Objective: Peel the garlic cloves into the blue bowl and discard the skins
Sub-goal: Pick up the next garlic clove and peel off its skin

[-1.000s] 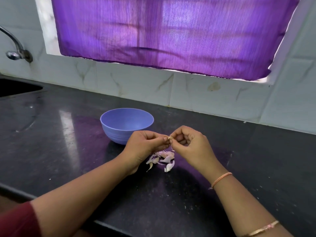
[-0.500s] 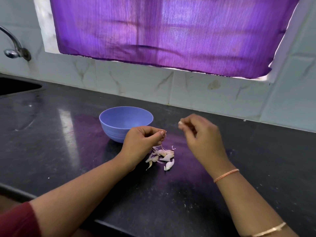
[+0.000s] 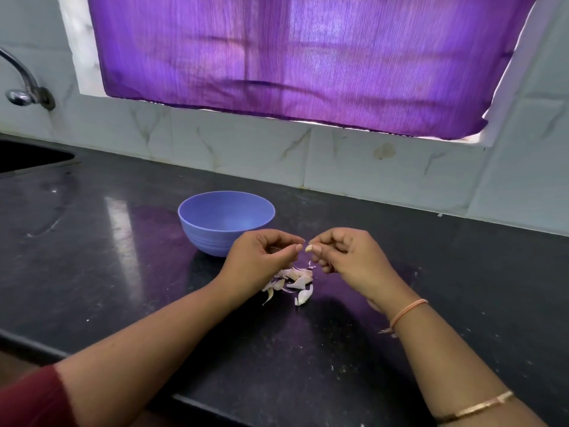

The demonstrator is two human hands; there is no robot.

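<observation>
Half a second ago the two hands were pulled apart, and the right hand (image 3: 348, 257) was up high. Now they are close again in the middle of the frame, just above the little pile of skins (image 3: 292, 282) on the dark counter (image 3: 123, 272). I think this means one bit of skin came off and the next pull is about to start.

The right hand pinches a small pale garlic clove (image 3: 308, 248) between thumb and finger. The left hand (image 3: 261, 257) has its fingers curled, with thumb and fingertip nearly touching the clove (it may hold a scrap of skin, but I cannot tell).

The blue bowl (image 3: 209, 238) sits just behind the left hand, a bit to the left of the middle. I cannot see its bottom, so I cannot say how many cloves are in it. This clove has not gone in yet.

There is no writing or label to read anywhere.
</observation>
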